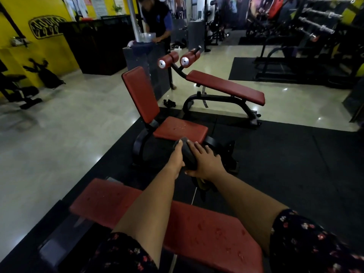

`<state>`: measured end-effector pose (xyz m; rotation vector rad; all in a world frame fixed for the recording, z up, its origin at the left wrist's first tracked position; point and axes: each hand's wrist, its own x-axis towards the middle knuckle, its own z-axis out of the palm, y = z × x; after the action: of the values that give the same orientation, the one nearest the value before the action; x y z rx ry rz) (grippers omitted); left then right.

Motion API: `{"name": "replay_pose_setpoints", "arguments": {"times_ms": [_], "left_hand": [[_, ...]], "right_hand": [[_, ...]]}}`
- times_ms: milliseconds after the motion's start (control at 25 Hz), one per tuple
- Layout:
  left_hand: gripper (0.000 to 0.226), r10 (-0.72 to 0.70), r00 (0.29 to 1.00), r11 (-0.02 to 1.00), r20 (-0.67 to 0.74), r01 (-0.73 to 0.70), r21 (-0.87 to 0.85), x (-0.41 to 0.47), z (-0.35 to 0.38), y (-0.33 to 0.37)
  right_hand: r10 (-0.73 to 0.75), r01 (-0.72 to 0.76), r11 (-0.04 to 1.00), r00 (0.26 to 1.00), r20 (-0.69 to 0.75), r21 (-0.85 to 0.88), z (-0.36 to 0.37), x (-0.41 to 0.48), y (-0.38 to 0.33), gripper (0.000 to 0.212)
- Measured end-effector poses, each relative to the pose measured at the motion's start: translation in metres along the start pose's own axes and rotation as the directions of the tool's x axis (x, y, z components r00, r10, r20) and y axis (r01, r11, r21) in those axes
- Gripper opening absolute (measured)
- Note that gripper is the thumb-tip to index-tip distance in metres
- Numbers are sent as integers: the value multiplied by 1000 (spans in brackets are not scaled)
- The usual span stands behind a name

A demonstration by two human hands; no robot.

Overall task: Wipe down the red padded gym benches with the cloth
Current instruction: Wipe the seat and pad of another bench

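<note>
hands: left hand [175, 159] and right hand [205, 161] both curled round dark bundle [187, 153] | place: at front edge of red seat [178, 130] | unclear: bundle too dim to identify as cloth

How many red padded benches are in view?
3: the nearest bench at the bottom; the upright-backed seat in the middle; the slanted bench behind it. The dim background may hide more.

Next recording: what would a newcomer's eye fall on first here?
Both hands meet at centre, left hand and right hand gripping a dark bundle, probably the cloth. Red pads surround them: a droplet-speckled near bench at the bottom, a seat with upright back just beyond, and a slanted bench with rollers behind.
</note>
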<state>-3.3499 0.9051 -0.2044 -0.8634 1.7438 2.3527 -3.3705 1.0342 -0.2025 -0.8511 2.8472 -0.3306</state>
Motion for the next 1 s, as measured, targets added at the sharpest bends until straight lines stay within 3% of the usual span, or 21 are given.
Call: {"name": "replay_pose_setpoints", "arguments": {"times_ms": [160,320,560,680,760,800,920,1000], "left_hand": [[80,-46,998,999,46,45,29,27,22,4],[60,-26,994,997,106,18,77,36,44,1],[58,34,962,901,269,-146,408,43,54,-16],[76,-3,927,731,375,-254,633,45,43,-44],[69,-46,896,608,442,-326,724,46,35,-70],[62,-40,887,482,460,-386,786,49,30,-85],[52,75,847,-39,527,-525,850,59,9,-139],[50,64,816,-190,575,-555,810,69,-1,-175]], "right_hand": [[91,-92,995,995,-31,-31,-2,15,20,114],[184,-183,983,983,-20,31,2,18,41,107],[274,-274,962,954,-125,19,10,-9,62,96],[326,-320,945,938,-114,69,34,-43,72,97],[400,-394,915,913,-75,89,62,-67,81,97],[452,-444,888,891,-52,119,79,-81,86,98],[608,-594,772,794,7,227,139,-128,99,99],[697,-692,675,712,87,257,180,-157,108,96]]}}
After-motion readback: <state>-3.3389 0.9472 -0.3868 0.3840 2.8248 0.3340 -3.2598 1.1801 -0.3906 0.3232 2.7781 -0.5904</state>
